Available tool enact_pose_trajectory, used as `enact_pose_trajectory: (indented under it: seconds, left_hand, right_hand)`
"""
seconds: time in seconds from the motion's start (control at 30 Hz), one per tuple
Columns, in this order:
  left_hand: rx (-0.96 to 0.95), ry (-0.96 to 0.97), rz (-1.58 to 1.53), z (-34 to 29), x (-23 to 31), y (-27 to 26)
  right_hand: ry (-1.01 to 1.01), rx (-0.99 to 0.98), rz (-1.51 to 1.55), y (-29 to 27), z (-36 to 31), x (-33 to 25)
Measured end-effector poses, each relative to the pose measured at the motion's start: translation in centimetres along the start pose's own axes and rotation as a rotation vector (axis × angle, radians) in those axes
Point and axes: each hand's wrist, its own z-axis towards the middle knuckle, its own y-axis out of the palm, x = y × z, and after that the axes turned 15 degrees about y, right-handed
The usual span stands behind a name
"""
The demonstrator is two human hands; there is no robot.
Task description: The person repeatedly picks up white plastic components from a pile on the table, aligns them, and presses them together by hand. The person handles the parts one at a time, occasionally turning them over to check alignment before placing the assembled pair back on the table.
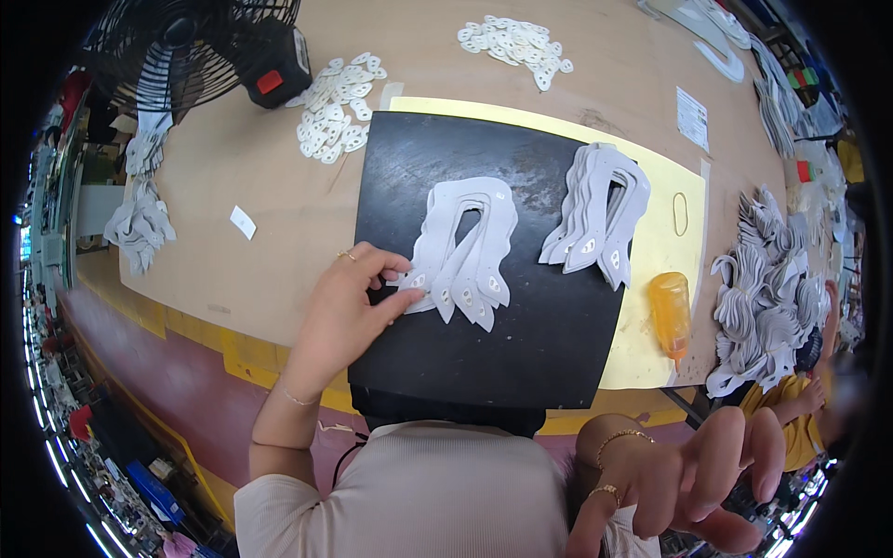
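Observation:
A fanned stack of light grey U-shaped shoe upper pieces point(465, 191) lies on the black board point(446, 363) in front of me. Small white oval patches sit near the tips of its legs. My left hand point(349, 307) grips the lower left tip of this stack between thumb and fingers. Raised close to the camera at the lower right is my right hand point(679, 474), its fingers bent but apart, with nothing seen in them. To the right, a second stack of grey upper pieces point(595, 200) lies on the board's edge.
An orange glue bottle point(670, 314) and a rubber band point(680, 214) lie on the yellow sheet point(637, 363). Loose white patches point(333, 116) form piles farther back. A black fan point(177, 37) stands at the far left. Heaped grey pieces point(758, 288) line the right edge.

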Motion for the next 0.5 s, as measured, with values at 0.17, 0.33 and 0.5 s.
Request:
enact_pose_trajectory:
  seconds: [0.17,0.33,0.5]
  left_hand:
    - [0.119,0.038,-0.021,-0.8,-0.1,1.1]
    - [0.144,0.069,-0.059,-1.0,-0.4,1.4]
    - [0.145,0.006,-0.215,-1.8,-1.1,1.6]
  right_hand:
    - [-0.011,0.023,-0.026,0.1,0.8,1.0]
    - [0.03,-0.034,-0.04,-0.2,0.8,0.8]
    - [0.053,-0.065,-0.077,-0.6,1.3,1.2]
